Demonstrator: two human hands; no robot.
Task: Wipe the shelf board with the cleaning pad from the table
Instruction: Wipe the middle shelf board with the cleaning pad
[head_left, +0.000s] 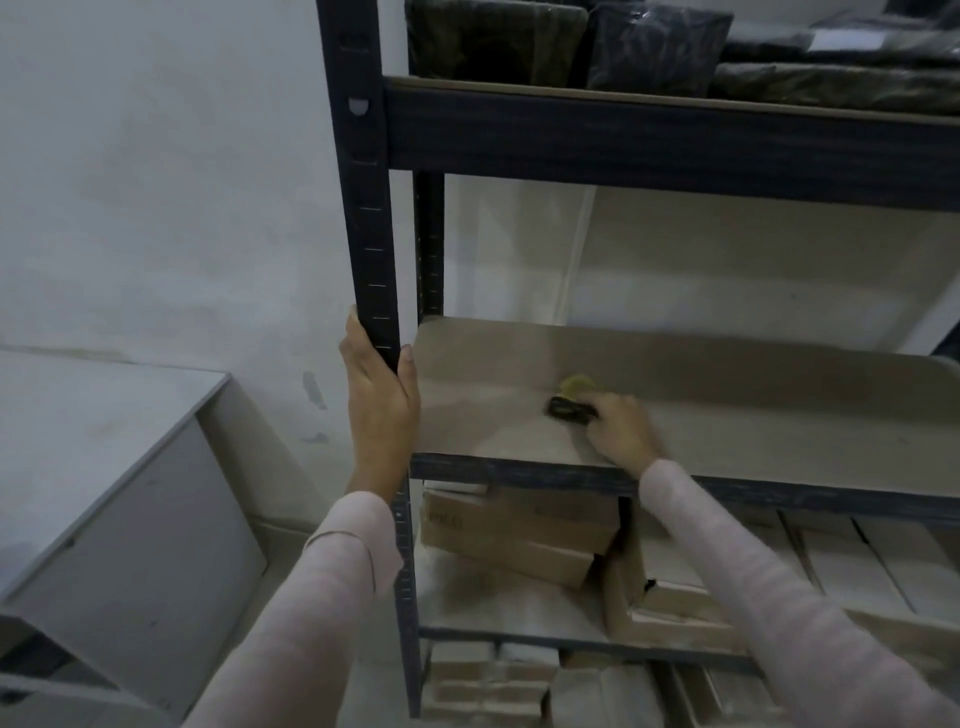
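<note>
Counts: 2 hands in view, left hand (382, 400) and right hand (621, 428), 1 cleaning pad (571, 400), 1 shelf board (727, 410) being worked, 1 rack upright (369, 234) in front, 1 grey table (104, 467), 2 stacked cardboard boxes (519, 535) under the board; dark wrapped packs (649, 47) up top, can't count them cleanly

One view only, head-worn wide-angle cam. Looks fwd and slightly down, close to a dark metal shelving unit (371, 218), within arm's reach. Faces shelf board (727, 415) at mid-frame; upper shelf above, box-filled lower shelves below. Grey table (93, 431) at left edge, pale wall behind. No 2nd view to overlap.
</note>
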